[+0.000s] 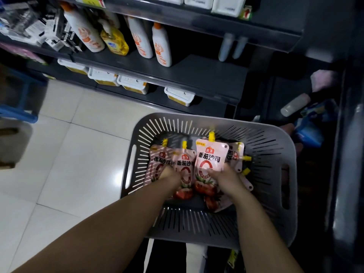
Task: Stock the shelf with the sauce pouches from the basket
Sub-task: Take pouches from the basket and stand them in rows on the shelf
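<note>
Head view: task looked barely started, judging by the layout. No sauce pouches showed on the shelf beyond the basket; every one in sight was inside the basket. A bare stretch of shelf lay just beyond the basket's far rim, a likely slot, but that is a guess.

Basket was grey, slotted, and close in front of the person, with both forearms reaching into it. Contents were pink tomato-sauce pouches with yellow spouts:
- Two left pouches leaned at the basket's left side.
- One raised pouch stood near the basket's middle, spout up.
- More pouches lay flat at the basket's right side, partly hidden, so the count was unclear.

Right hand pinched the raised pouch, thumb on its front face and fingers behind. Left hand sat on the lower part of the left pouches. Its fingers were blurred and hidden, so I cannot tell whether it gripped or just pressed.

Beyond the basket the shelf carried white bottles and a yellow bottle. White tubs sat on the level under it. Pale tiled floor lay left of the basket.

Left to do: lift the pouches out and place them all on the shelf.
</note>
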Tool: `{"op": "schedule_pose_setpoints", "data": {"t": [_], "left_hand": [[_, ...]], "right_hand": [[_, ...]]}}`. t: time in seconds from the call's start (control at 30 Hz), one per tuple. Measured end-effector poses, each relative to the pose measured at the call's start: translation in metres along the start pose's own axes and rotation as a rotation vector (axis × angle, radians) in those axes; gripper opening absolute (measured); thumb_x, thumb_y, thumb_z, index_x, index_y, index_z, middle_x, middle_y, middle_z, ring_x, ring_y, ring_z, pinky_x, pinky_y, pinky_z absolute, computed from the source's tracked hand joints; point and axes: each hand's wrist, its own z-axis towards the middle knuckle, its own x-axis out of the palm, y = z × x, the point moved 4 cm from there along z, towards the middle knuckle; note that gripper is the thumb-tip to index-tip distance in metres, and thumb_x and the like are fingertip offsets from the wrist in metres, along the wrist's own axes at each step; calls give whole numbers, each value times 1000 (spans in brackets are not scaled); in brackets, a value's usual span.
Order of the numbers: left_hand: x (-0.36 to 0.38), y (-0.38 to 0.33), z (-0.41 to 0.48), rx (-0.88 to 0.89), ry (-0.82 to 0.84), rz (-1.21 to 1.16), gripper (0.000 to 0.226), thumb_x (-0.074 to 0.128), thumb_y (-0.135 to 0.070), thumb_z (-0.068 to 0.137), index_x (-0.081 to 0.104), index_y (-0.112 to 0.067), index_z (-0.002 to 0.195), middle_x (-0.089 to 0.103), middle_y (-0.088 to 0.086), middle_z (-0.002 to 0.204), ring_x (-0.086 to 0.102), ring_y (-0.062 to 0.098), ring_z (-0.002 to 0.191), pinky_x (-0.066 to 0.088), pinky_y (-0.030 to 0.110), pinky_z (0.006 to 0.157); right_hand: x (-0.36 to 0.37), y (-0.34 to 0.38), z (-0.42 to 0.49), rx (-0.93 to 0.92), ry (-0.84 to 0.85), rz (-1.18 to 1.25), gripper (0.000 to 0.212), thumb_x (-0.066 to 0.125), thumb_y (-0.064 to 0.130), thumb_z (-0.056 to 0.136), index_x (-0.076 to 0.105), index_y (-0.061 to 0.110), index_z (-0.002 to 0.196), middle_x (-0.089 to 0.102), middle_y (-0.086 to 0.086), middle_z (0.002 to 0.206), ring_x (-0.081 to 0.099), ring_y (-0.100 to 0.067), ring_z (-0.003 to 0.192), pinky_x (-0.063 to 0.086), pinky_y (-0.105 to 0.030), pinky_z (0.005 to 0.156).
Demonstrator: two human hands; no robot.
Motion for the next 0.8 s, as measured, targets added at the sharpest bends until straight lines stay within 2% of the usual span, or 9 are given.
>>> {"op": "schedule_pose_setpoints", "data": {"t": [0.07,0.13,0.2,0.27,0.33,0.5,0.6,0.67,0.8], "left_hand": [[-12,0,0,19,38,-160,28,63,-23,93,54,-7,114,69,18,111,70,32,96,57,48,89],[-21,-3,-5,19,128,-393,23,63,-18,93,59,-3,111,71,21,113,71,34,96,55,51,92],[-25,-9,-16,-9,275,-648,24,63,-12,90,62,-2,112,74,21,107,72,37,92,58,51,84],[-23,-15,-31,-8,392,-723,24,63,-12,88,65,-5,110,75,20,105,74,34,85,61,44,71],[-20,-20,-47,38,468,-682,26,66,-14,88,65,-6,112,74,20,108,74,36,89,62,43,69],[-30,-36,-78,247,576,-466,54,79,1,68,62,-1,119,72,19,115,70,36,105,55,50,91],[-51,-47,-93,372,583,-353,46,77,2,71,66,-1,115,73,18,114,70,35,106,56,47,92],[-67,-58,-108,458,615,-294,53,78,-4,69,64,-1,120,72,19,116,68,37,108,55,48,95],[-102,-80,-145,593,686,-197,48,77,-8,72,65,-6,118,71,20,118,67,38,109,53,49,96]], "right_hand": [[-2,-1,-2,-17,24,13,23,64,15,94,61,18,117,72,-3,114,67,-23,106,52,-47,97],[-5,0,-5,-23,51,79,21,64,14,93,63,22,112,73,-3,113,69,-21,105,53,-42,93],[-9,-1,-11,14,67,204,22,67,15,91,62,24,111,74,-2,113,71,-23,104,55,-38,86],[-11,-1,-18,56,84,346,35,72,17,86,59,25,117,76,-4,111,73,-27,99,58,-41,82],[-13,2,-28,44,95,435,47,78,17,79,58,25,121,76,-7,112,74,-30,98,59,-47,82],[-24,19,-62,-69,122,484,75,94,32,55,60,26,121,76,-5,112,74,-29,100,60,-42,75],[-30,30,-87,-144,106,513,79,97,32,50,62,21,120,76,-8,111,74,-29,100,60,-39,72],[-31,39,-107,-199,75,501,81,98,34,48,63,18,120,75,-10,112,73,-29,102,60,-39,75],[-28,60,-147,-276,35,543,65,88,20,62,63,11,121,74,-15,114,71,-33,104,59,-39,79]]}}
